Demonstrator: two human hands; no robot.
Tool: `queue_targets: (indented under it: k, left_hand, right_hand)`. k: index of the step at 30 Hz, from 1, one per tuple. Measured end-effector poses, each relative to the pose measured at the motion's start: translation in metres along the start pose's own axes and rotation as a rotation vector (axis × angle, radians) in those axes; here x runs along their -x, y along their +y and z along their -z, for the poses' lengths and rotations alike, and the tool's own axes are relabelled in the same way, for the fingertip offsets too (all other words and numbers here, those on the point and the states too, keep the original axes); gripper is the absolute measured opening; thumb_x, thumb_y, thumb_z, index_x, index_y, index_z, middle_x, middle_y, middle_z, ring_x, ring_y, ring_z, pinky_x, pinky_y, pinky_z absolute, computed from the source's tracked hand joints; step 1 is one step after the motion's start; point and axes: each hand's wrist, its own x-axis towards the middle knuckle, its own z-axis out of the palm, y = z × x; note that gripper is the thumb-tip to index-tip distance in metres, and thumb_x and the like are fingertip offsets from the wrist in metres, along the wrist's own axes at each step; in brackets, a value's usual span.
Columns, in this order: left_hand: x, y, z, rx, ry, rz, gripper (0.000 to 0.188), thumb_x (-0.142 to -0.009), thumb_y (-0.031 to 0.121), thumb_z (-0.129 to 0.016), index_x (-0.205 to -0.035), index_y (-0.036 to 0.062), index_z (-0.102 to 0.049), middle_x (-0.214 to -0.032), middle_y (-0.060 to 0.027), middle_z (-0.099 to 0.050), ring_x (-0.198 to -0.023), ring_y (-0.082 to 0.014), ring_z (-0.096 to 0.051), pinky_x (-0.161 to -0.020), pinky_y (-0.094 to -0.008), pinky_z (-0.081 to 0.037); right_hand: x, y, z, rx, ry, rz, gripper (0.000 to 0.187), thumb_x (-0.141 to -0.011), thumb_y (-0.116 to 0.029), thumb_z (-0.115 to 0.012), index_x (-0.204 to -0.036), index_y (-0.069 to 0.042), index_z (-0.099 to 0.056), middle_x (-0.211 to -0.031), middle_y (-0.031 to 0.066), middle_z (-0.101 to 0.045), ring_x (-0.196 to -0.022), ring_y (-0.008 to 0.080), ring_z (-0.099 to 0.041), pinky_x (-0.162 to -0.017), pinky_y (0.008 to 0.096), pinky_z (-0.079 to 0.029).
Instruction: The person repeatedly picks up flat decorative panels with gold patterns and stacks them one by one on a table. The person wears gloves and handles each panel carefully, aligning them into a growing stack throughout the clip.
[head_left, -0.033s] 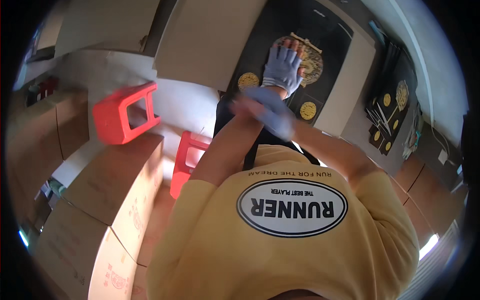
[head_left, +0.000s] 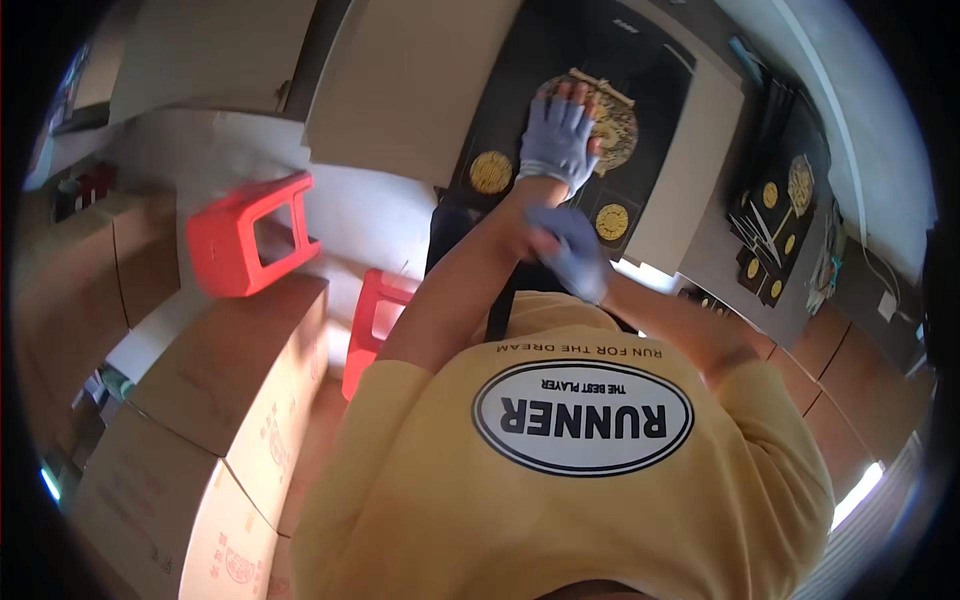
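My left hand (head_left: 558,138), in a grey-blue fingerless glove, lies flat with fingers stretched over a round gold-patterned ornament (head_left: 617,132). That ornament is on a black panel (head_left: 648,85), and the hand covers its left part. Two smaller gold discs, a left one (head_left: 491,173) and a right one (head_left: 612,221), show on the panel's near end. My right hand (head_left: 572,258), gloved alike, is beside my left forearm just below the wrist. Motion smears its fingers, so I cannot see whether they touch the arm or hold anything.
Two red plastic stools, a larger-looking one (head_left: 222,245) and a partly hidden one (head_left: 366,325), stand at left. Cardboard boxes (head_left: 190,375) are stacked at lower left. More black panels with gold decoration (head_left: 806,150) lie at right. A plain board (head_left: 400,90) is left of the black panel.
My right hand has shifted to the right and slightly toward me along my left forearm. My left hand stays flat on the ornament.
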Motion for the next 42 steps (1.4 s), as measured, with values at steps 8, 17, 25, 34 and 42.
queue_targets:
  k: [8,17,25,34,42]
  left_hand:
    - [0.018,0.02,0.014,-0.138,-0.102,0.018,0.056,-0.092,0.04,-0.048,-0.139,0.0096,-0.044,-0.147,-0.0139,-0.039,-0.136,-0.0347,-0.035,-0.109,-0.053,-0.028]
    - [0.007,0.061,0.056,0.237,-0.059,-0.401,0.064,-0.095,0.043,-0.044,-0.151,0.0151,-0.028,-0.157,-0.0203,-0.021,-0.143,-0.0422,-0.022,-0.111,-0.0599,-0.021]
    - [0.045,0.024,0.022,0.037,-0.436,-0.698,0.069,-0.087,0.044,-0.059,-0.147,0.0173,-0.036,-0.157,-0.0173,-0.021,-0.143,-0.0396,-0.024,-0.112,-0.0591,-0.022]
    - [0.051,0.018,0.036,0.116,-0.435,-0.638,0.079,-0.074,0.055,-0.069,-0.141,0.0199,-0.047,-0.156,-0.014,-0.026,-0.142,-0.0363,-0.026,-0.11,-0.0579,-0.027]
    - [0.052,0.016,0.038,0.142,-0.433,-0.605,0.076,-0.074,0.059,-0.068,-0.137,0.02,-0.049,-0.153,-0.0117,-0.031,-0.143,-0.0336,-0.026,-0.111,-0.0564,-0.026]
  right_hand:
    - [0.114,0.188,-0.022,-1.112,0.388,-0.585,0.072,-0.087,-0.051,-0.065,-0.134,-0.001,-0.045,-0.134,0.0221,-0.05,-0.124,0.0336,-0.048,-0.094,0.0425,-0.047]
    - [0.206,0.126,0.101,0.201,1.285,-0.191,0.016,-0.088,-0.021,-0.066,-0.082,-0.006,-0.066,-0.065,0.0049,-0.06,-0.063,0.0191,-0.06,-0.056,0.0374,-0.047]
    - [0.317,0.176,0.39,0.864,1.14,-0.843,0.037,-0.088,-0.032,-0.066,-0.111,-0.004,-0.059,-0.111,0.0205,-0.062,-0.1,0.0372,-0.062,-0.083,0.0432,-0.052]
    - [0.177,0.154,0.299,0.747,1.784,-0.747,0.067,-0.089,-0.046,-0.056,-0.142,-0.009,-0.038,-0.15,0.0147,-0.037,-0.139,0.0338,-0.035,-0.107,0.0441,-0.039]
    - [0.075,0.066,0.217,0.713,1.105,-1.035,0.046,-0.088,-0.048,-0.056,-0.122,-0.017,-0.061,-0.132,0.0118,-0.053,-0.118,0.0352,-0.055,-0.096,0.0457,-0.046]
